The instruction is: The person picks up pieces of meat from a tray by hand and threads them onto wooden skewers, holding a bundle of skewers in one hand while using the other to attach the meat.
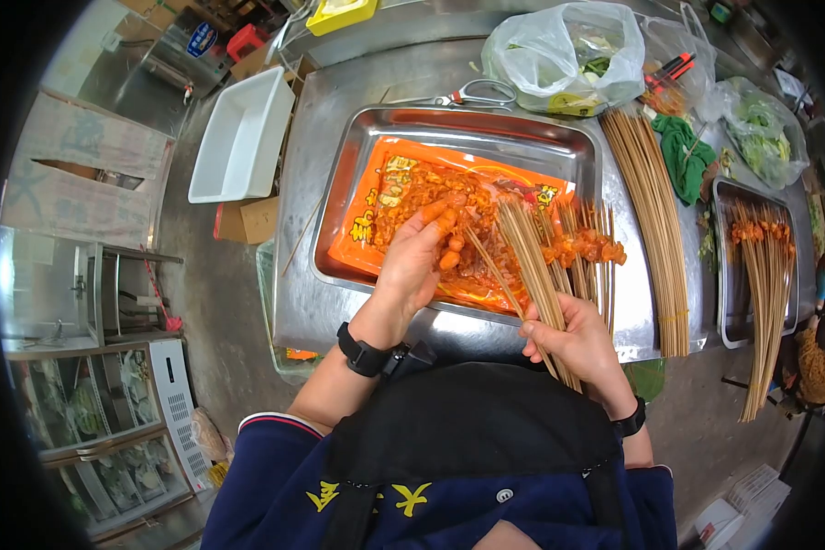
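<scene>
My left hand (422, 246), its fingertips coated in orange sauce, pinches pieces of marinated meat over the metal tray (328, 240). Under it lies an orange bag (367, 220) spread with red-orange marinated meat (422, 183). My right hand (573, 341) is wrapped round a bundle of bare wooden skewers (536, 284) that slants up over the tray's right part. One skewer (493, 266) stands apart from the bundle, its tip near the meat in my left hand. Skewers loaded with meat (587, 246) rest at the tray's right side, just beyond the bundle.
Scissors (477, 94) lie behind the tray. To the right are a long skewer bundle (651, 238), a green cloth (685, 158), bags of greens (568, 55) and a second tray (722, 275) with loaded skewers. A white bin (238, 137) stands at the left.
</scene>
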Demonstrator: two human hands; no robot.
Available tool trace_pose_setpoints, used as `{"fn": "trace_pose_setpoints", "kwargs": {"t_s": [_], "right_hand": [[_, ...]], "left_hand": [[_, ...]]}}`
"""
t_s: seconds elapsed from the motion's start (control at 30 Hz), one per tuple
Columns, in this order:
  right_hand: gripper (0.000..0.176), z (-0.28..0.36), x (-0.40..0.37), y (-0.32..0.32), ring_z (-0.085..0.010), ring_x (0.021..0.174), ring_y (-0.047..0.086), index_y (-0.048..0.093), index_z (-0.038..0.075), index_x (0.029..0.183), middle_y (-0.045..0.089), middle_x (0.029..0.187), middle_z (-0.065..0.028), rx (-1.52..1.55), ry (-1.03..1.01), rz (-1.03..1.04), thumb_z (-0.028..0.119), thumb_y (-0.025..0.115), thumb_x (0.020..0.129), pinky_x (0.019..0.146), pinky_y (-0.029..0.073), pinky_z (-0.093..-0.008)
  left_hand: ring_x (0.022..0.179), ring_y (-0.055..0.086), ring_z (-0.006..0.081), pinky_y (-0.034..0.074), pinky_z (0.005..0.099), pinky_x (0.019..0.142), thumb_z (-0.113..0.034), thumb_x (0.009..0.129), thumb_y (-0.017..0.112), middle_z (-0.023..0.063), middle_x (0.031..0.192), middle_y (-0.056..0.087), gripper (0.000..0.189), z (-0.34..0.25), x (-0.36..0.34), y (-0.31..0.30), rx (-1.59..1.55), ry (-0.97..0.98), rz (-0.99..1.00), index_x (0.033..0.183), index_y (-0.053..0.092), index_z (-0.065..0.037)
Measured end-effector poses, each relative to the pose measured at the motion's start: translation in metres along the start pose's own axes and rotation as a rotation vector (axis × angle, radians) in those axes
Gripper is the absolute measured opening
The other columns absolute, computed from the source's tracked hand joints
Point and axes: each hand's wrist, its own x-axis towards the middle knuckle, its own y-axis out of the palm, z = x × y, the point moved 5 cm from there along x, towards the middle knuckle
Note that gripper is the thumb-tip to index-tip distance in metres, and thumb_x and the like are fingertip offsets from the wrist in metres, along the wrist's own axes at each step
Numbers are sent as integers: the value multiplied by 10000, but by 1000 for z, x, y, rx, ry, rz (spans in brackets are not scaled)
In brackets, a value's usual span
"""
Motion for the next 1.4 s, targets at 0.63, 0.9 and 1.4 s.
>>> {"fn": "trace_pose_setpoints", "kwargs": {"t_s": [0.63, 0.9, 1.4], "right_hand": [[77, -2, 0, -2, -92, 578, 576, 547, -5, 859, 557, 710, -34, -16, -14, -21, 29, 577, 797, 503, 491, -211], [79, 1, -1, -1, -95, 578, 575, 546, -12, 859, 557, 701, -40, -19, 0, -12, 26, 572, 794, 499, 484, -215], [94, -2, -1, -2, -106, 551, 572, 527, -3, 892, 588, 738, -88, 40, -5, -4, 31, 569, 816, 455, 469, -213]], "left_hand": [[679, 582, 102, 479, 217, 574, -189, 867, 533, 54, 901, 623, 217, 6, 1, -1, 120, 102, 102, 1015, 568, -34], [638, 582, 124, 516, 247, 545, -164, 872, 521, 67, 842, 611, 197, 5, -3, 2, 111, 62, 44, 972, 574, -3], [726, 601, 143, 511, 254, 591, -189, 888, 477, 75, 934, 611, 257, 24, -8, 5, 70, -58, 129, 1049, 544, -1]]}}
